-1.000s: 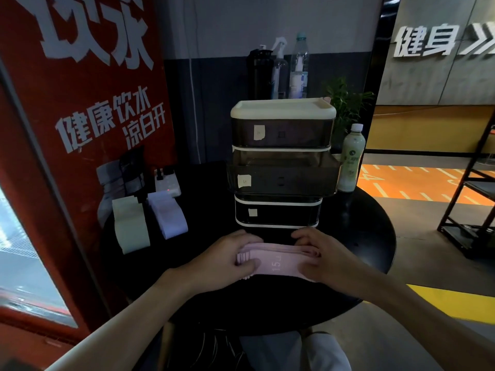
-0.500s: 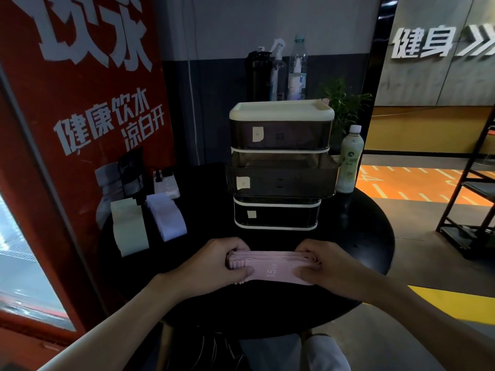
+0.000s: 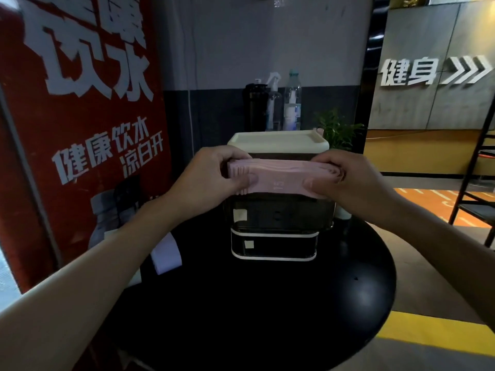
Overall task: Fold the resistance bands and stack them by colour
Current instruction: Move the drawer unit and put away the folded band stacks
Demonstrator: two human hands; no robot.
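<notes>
- Pink resistance bands (image 3: pixel 278 178), folded into a flat layered bundle, are held level in the air above the round black tabletop (image 3: pixel 267 317), touching nothing but the hands.
- The bundle sits in front of the upper part of the stacked drawer unit (image 3: pixel 276 247), just under its cream lid, and shows a printed "15" on its near face.
- The left hand (image 3: pixel 211 180) grips the bundle's left end, fingers (image 3: pixel 235 156) curled over the far edge and thumb pressed on the near face.
- The right hand (image 3: pixel 356 183) grips the right end the same way, thumb on the near face and fingers wrapped behind.
- A pale lavender folded band (image 3: pixel 166 255) lies on the tabletop to the left, partly hidden by the left forearm.
- Behind the drawer unit stand a dark flask (image 3: pixel 254 105), a spray bottle (image 3: pixel 273 103) and a clear water bottle (image 3: pixel 292 103); a green plant (image 3: pixel 337 129) is to their right.
- A red poster (image 3: pixel 80 129) with white characters fills the left side.
</notes>
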